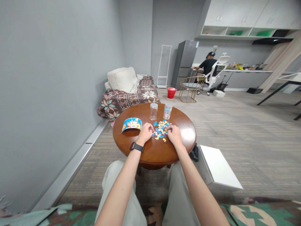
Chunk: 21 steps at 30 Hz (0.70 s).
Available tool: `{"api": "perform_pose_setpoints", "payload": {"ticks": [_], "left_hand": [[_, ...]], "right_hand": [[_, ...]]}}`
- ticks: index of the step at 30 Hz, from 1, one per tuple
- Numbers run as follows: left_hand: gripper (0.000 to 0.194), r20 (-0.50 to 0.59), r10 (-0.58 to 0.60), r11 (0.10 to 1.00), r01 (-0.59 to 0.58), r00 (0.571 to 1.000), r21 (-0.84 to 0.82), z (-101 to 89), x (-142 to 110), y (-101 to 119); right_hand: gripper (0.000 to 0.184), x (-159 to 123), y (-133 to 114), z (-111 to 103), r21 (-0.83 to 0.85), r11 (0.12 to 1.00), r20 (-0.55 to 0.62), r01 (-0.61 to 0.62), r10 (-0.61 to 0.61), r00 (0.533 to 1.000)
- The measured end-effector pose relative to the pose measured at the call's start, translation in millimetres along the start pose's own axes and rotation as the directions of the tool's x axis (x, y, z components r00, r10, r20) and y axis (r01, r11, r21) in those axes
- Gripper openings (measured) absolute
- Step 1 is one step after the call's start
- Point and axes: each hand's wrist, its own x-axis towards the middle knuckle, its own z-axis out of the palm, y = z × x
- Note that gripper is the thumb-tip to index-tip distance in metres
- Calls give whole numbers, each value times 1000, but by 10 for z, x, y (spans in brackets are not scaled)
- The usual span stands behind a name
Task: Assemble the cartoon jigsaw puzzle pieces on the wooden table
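A loose pile of small, colorful jigsaw puzzle pieces (161, 128) lies on the round brown wooden table (155, 152). My left hand (146, 131), with a black watch on its wrist, is at the pile's left edge, its fingers curled together. At the right edge is my right hand (174, 134), its fingers bent and touching the pieces. Whatever either hand pinches is too small to make out. Behind the pile stand a clear jar (153, 112) with a silver lid and a jar with a printed label (167, 111). A curved picture sheet (132, 124) lies left of my left hand.
A white box (219, 164) is on the floor to the right of the table. Beyond the table are a sofa with a patterned cover (143, 92), a red bucket (171, 92) and a gold-framed chair (191, 88). A person (208, 66) sits at the far counter.
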Motion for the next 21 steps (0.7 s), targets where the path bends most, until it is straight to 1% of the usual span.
{"api": "perform_pose_setpoints", "payload": {"ticks": [4, 7, 9, 12, 14, 18, 21], "left_hand": [[30, 12, 22, 999, -22, 1000, 25, 7, 10, -27], [30, 13, 37, 998, -38, 999, 43, 8, 10, -26], [31, 4, 48, 997, -48, 999, 60, -2, 4, -15], [32, -5, 60, 994, -59, 998, 89, -25, -6, -2], [34, -1, 57, 993, -57, 998, 104, -33, -9, -6], [37, 14, 51, 992, -52, 999, 118, -21, -9, -31], [37, 23, 57, 991, -60, 998, 119, -4, -8, -46]], "right_hand": [[24, 7, 18, 13, 27, 1000, 9, -5, 5, 1000], [24, 13, 39, 26, 61, 998, -10, 4, -4, 1000], [26, 18, 59, 35, 59, 998, -33, -28, 30, 999], [32, 23, 85, 45, 27, 993, -50, -118, 119, 992], [35, 26, 91, 51, 31, 991, -25, -127, 128, 991], [41, 28, 85, 64, 72, 995, 80, -61, 55, 995], [44, 21, 88, 72, 70, 997, 113, -27, 19, 993]]}}
